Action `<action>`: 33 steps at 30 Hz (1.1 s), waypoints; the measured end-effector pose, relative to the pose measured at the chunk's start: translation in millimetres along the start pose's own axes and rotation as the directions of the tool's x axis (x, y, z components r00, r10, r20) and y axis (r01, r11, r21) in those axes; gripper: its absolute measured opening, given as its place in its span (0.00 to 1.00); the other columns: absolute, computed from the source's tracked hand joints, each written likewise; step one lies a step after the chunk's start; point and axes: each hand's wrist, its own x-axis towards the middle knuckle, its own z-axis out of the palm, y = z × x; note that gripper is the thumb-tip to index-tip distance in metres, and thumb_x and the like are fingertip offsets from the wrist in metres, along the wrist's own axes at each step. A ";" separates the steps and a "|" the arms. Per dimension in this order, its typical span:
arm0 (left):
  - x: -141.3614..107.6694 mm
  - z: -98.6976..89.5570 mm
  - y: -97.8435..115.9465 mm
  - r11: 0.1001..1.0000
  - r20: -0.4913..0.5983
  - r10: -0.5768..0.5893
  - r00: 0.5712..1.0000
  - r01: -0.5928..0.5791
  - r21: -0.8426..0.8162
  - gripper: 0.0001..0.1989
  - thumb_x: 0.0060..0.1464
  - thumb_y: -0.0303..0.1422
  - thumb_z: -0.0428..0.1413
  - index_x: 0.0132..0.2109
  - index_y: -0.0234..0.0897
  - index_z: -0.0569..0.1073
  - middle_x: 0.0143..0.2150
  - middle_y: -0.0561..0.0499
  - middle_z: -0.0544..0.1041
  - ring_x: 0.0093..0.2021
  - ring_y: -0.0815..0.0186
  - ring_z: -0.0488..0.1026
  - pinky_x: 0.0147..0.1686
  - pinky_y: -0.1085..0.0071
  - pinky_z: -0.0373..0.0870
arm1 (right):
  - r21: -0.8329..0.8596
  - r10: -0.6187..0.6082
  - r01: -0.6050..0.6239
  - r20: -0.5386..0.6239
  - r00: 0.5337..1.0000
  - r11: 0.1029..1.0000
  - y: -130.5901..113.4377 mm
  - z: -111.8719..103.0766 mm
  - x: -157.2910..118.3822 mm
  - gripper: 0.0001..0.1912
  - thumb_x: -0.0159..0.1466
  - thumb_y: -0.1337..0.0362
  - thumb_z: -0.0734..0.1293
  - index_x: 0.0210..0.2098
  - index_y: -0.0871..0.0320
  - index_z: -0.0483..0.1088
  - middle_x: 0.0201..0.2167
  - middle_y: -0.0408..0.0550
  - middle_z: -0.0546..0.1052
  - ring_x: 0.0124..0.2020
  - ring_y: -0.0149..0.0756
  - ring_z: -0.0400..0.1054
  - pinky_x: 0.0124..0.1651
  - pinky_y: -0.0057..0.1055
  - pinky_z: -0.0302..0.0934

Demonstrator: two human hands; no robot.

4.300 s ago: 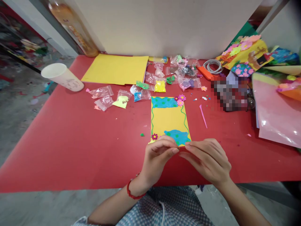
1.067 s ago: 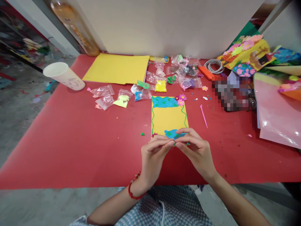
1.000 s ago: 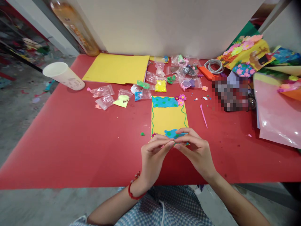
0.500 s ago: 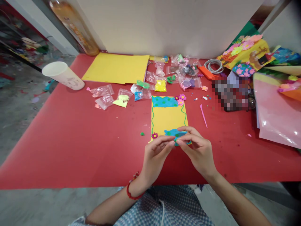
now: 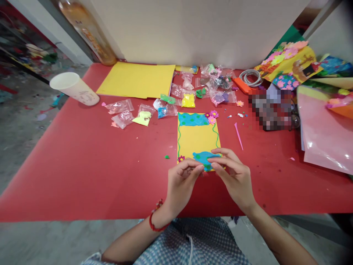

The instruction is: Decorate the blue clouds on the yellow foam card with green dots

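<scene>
A yellow card (image 5: 197, 138) lies on the red table, with a blue green-dotted strip (image 5: 193, 119) across its top, wavy green lines down both sides and pink flowers (image 5: 212, 116) at its upper right corner. Over its lower edge, my left hand (image 5: 184, 182) pinches thumb and forefinger together; what they hold, if anything, is too small to name. Just right of it, my right hand (image 5: 234, 176) has its thumb and fingers apart above the lower blue patch (image 5: 205, 158). A purple flower (image 5: 181, 159) shows beside my left fingertips.
Clay bags, among them a yellow one (image 5: 188, 100), lie behind the card. A pink tool (image 5: 238, 136) is to its right, a green bit (image 5: 167, 157) to its left. A paper cup (image 5: 78, 90) and yellow folder (image 5: 135, 80) are at the back left.
My hands have drawn slightly apart, the left one moving a little left and the right one a little right. More of the lower blue patch shows between them.
</scene>
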 end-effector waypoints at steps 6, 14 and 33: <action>-1.8 0.2 -1.1 0.996 0.004 0.060 0.998 -0.060 0.064 0.09 0.49 0.35 0.62 0.27 0.34 0.78 0.23 0.51 0.75 0.25 0.70 0.70 0.28 0.76 0.68 | -0.014 -0.006 0.006 0.023 1.000 1.000 -1.9 3.6 0.9 0.05 0.59 0.62 0.68 0.28 0.53 0.76 0.40 0.49 0.74 0.45 0.38 0.70 0.33 0.29 0.68; -2.3 3.7 -4.9 0.997 0.005 -0.027 1.000 0.028 -0.070 0.08 0.45 0.34 0.64 0.34 0.37 0.80 0.31 0.49 0.79 0.30 0.69 0.74 0.32 0.74 0.73 | 0.053 0.016 -0.012 -0.071 0.997 0.998 -2.3 9.2 -0.5 0.05 0.59 0.63 0.68 0.27 0.53 0.76 0.38 0.49 0.73 0.40 0.35 0.70 0.28 0.27 0.65; -2.4 -1.7 -2.2 0.923 0.096 0.224 0.970 -0.242 0.298 0.07 0.52 0.27 0.58 0.26 0.37 0.76 0.22 0.53 0.74 0.24 0.69 0.70 0.28 0.74 0.67 | 0.064 0.046 -0.053 0.098 0.994 0.997 2.4 0.1 1.3 0.05 0.59 0.61 0.68 0.28 0.53 0.76 0.40 0.49 0.74 0.45 0.37 0.69 0.35 0.29 0.68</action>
